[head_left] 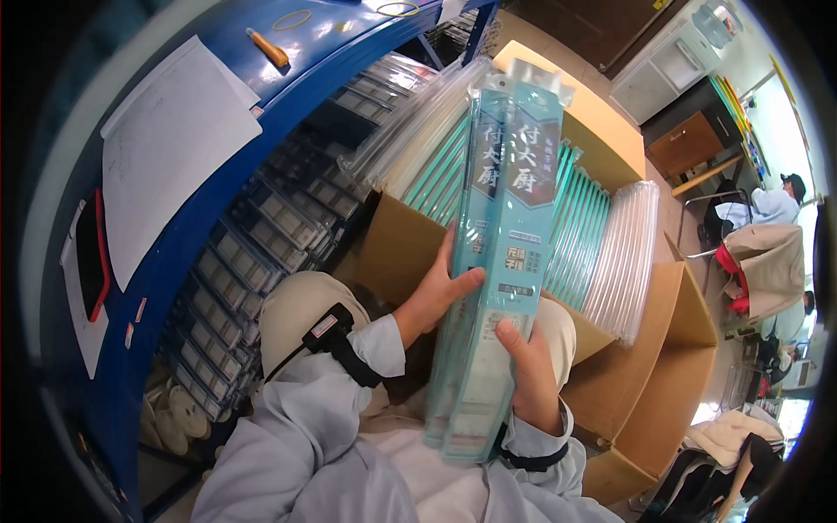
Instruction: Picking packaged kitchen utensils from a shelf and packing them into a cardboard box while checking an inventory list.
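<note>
A small stack of long, slim teal plastic packages (514, 235) with clear hang tabs stands tilted over my lap, printed on the front. What lies inside the packages I cannot make out. My left hand (436, 288) is closed round the stack's left side, thumb across the front. Lower down, my right hand (534, 375) grips the right edge, its thumb pressed on the pale lower part. Just beyond, an open cardboard box (405, 253) holds rows of similar teal packages (580, 222) and clear-wrapped pale ones (623, 261) standing on edge.
At the left is a blue table (200, 253) with white paper sheets (179, 148), a red-edged phone (91, 253), an orange-handled cutter (268, 48) and rubber bands. Below it stand many framed, clear-topped cases (231, 261). Another open cardboard box (671, 366) sits at right; people sit farther off.
</note>
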A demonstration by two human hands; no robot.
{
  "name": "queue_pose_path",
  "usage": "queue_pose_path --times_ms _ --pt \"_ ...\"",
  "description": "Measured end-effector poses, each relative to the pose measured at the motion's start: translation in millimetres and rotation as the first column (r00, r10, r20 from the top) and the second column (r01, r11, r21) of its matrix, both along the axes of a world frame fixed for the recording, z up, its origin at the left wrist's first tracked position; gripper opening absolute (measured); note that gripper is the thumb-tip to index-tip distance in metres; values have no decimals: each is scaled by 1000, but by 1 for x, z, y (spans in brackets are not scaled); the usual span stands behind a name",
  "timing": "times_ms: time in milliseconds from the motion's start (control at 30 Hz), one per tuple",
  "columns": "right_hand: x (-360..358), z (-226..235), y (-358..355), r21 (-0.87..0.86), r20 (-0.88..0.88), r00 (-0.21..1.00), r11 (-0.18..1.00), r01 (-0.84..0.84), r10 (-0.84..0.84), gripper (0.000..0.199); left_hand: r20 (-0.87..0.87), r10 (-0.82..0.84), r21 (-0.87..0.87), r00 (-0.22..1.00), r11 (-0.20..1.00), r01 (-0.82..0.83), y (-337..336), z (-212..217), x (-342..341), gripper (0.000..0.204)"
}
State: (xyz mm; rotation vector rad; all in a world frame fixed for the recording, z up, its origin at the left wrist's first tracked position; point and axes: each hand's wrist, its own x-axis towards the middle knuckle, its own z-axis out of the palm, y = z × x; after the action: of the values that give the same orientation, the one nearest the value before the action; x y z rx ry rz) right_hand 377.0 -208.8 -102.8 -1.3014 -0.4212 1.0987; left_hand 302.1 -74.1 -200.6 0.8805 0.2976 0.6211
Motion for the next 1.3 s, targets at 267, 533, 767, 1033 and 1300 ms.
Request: queue_pose_path --times_ms 267,533,767,1033,1300 --pt "25 -1 -30 32 -175 971 984 173 -165 47 23 28 -55 999 998 -27 0 6 -2 82" --pt "1 2 -16 -35 -277 954 994 107 -113 52 201 -50 -231 978 968 97 1 2 -3 60" --pt "-14 3 -10 26 -97 985 989 144 -141 60 -128 148 170 981 978 -125 0 4 0 62" --pt "20 2 -41 129 -396 918 990 63 -7 53 201 -130 -177 971 970 167 9 -4 -6 60" --pt "-11 -11 -16 23 -256 961 993 113 -104 54 -43 77 183 996 981 -68 6 15 -7 73"
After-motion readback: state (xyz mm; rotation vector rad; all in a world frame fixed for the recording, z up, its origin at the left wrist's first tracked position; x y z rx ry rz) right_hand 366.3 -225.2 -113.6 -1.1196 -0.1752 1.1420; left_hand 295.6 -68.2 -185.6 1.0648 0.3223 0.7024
